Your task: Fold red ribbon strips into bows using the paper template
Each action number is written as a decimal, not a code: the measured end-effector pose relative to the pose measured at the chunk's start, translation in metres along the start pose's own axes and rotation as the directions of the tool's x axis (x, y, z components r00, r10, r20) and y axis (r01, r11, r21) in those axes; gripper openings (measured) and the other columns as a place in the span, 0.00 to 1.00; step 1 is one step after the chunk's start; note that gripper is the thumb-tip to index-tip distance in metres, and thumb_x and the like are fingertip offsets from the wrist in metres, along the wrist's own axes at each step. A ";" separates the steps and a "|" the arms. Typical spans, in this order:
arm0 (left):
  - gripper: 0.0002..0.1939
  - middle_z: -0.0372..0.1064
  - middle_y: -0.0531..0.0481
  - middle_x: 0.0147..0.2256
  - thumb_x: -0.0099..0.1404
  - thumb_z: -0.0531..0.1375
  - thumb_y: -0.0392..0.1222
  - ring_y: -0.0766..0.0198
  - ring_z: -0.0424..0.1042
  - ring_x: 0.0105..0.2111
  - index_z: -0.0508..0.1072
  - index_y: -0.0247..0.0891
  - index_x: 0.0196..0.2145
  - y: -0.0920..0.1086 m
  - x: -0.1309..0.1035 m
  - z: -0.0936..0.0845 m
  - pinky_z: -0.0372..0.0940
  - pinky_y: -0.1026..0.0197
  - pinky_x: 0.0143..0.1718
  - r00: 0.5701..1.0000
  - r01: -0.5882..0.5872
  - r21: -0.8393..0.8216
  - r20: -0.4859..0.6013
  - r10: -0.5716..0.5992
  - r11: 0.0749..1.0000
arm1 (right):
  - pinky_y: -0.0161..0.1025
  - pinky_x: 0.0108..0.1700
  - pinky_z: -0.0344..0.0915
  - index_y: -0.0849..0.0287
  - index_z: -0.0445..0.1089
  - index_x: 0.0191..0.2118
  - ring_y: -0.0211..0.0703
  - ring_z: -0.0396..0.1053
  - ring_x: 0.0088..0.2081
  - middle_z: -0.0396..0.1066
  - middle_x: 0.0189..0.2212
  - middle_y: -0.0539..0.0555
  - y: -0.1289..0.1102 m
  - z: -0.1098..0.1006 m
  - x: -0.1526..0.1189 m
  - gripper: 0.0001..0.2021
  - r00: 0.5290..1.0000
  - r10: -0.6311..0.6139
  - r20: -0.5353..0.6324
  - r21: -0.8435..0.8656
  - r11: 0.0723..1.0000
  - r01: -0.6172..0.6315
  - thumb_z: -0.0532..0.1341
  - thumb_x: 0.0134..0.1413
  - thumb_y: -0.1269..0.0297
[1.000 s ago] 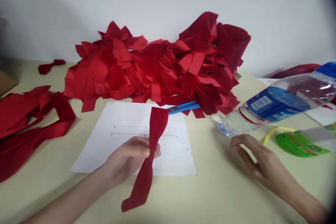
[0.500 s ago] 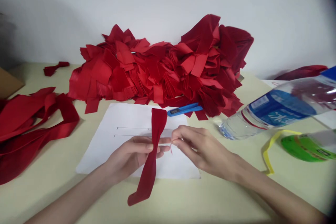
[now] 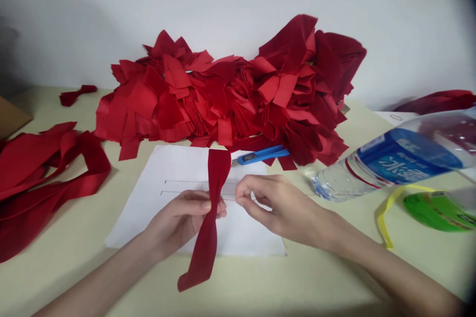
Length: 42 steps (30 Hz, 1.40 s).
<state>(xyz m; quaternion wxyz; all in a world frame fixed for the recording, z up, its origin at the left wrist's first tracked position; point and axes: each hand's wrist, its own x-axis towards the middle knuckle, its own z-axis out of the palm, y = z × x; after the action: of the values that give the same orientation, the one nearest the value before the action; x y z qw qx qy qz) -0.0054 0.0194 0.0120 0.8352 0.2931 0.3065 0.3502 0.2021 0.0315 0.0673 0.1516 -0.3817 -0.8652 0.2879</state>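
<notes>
Head camera, clock directions taken from the held piece: nearest is a red ribbon (image 3: 203,257), upright over the paper, pinched narrow at its waist with both ends flared. The left hand (image 3: 182,215), at nine o'clock, grips that waist between thumb and fingers. The right hand (image 3: 277,203), at three o'clock, has thumb and forefinger pressed together, apparently on a fine reddish thread (image 3: 230,200) that reaches toward the left fingers. The ribbon's shape looks made; no wrap or knot shows at its waist, so I judge this piece half done, with the tying left.

Beneath lies white paper (image 3: 137,228) with ruled lines. A yellow strip (image 3: 383,223) and a green-labelled bottle (image 3: 439,210) lie at three o'clock, and a blue cutter (image 3: 262,154) at one. A water bottle (image 3: 390,161) lies between two and three.

Between nine and ten, long red strips (image 3: 55,173) lie loose and look unworked. Farther off at twelve is a big red heap (image 3: 223,99), perhaps finished pieces, though I cannot tell. One small bow (image 3: 77,95) lies apart between ten and eleven.
</notes>
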 end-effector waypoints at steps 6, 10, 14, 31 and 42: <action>0.05 0.72 0.50 0.25 0.51 0.61 0.33 0.67 0.67 0.30 0.79 0.32 0.26 -0.003 0.000 0.001 0.61 0.68 0.36 0.999 -0.002 -0.013 0.033 0.003 1.000 | 0.30 0.27 0.56 0.57 0.66 0.43 0.31 0.60 0.25 0.68 0.28 0.47 -0.002 0.004 0.003 0.11 0.992 0.076 0.101 0.311 0.945 -0.104 0.58 0.56 0.60; 0.06 0.73 0.49 0.26 0.50 0.62 0.32 0.66 0.67 0.31 0.79 0.31 0.27 -0.005 0.001 0.001 0.61 0.69 0.37 1.000 -0.010 -0.017 0.018 0.011 1.000 | 0.28 0.25 0.53 0.60 0.70 0.29 0.28 0.56 0.21 0.66 0.21 0.46 -0.003 0.009 0.007 0.08 0.994 0.109 0.016 0.414 0.904 -0.106 0.56 0.56 0.67; 0.05 0.73 0.49 0.28 0.52 0.63 0.34 0.67 0.67 0.32 0.79 0.31 0.27 -0.007 0.001 0.001 0.61 0.69 0.36 1.000 -0.009 -0.033 -0.023 0.008 0.999 | 0.28 0.22 0.50 0.61 0.70 0.26 0.27 0.51 0.19 0.62 0.18 0.44 -0.007 0.006 0.006 0.07 0.982 0.158 -0.102 0.429 0.898 -0.099 0.58 0.52 0.71; 0.10 0.64 0.57 0.21 0.58 0.60 0.33 0.70 0.61 0.28 0.75 0.38 0.20 -0.012 -0.004 0.020 0.57 0.69 0.36 0.970 -0.157 0.128 -0.168 0.177 0.979 | 0.30 0.25 0.53 0.61 0.71 0.29 0.30 0.55 0.23 0.64 0.21 0.46 -0.013 0.025 0.006 0.05 0.954 0.296 -0.039 0.559 0.798 -0.224 0.59 0.51 0.67; 0.06 0.70 0.55 0.27 0.57 0.62 0.35 0.67 0.64 0.32 0.78 0.40 0.24 -0.011 -0.006 0.020 0.57 0.64 0.39 0.968 -0.148 0.257 -0.161 0.194 0.955 | 0.29 0.22 0.53 0.63 0.68 0.25 0.29 0.56 0.22 0.63 0.20 0.47 -0.011 0.014 0.008 0.09 0.960 0.258 0.111 0.572 0.773 -0.274 0.60 0.50 0.63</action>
<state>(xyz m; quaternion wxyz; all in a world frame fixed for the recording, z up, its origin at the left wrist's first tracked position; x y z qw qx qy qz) 0.0101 0.0026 0.0194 0.7273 0.3850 0.3964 0.4069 0.1836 0.0263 0.0628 0.2072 -0.4316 -0.6746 0.5619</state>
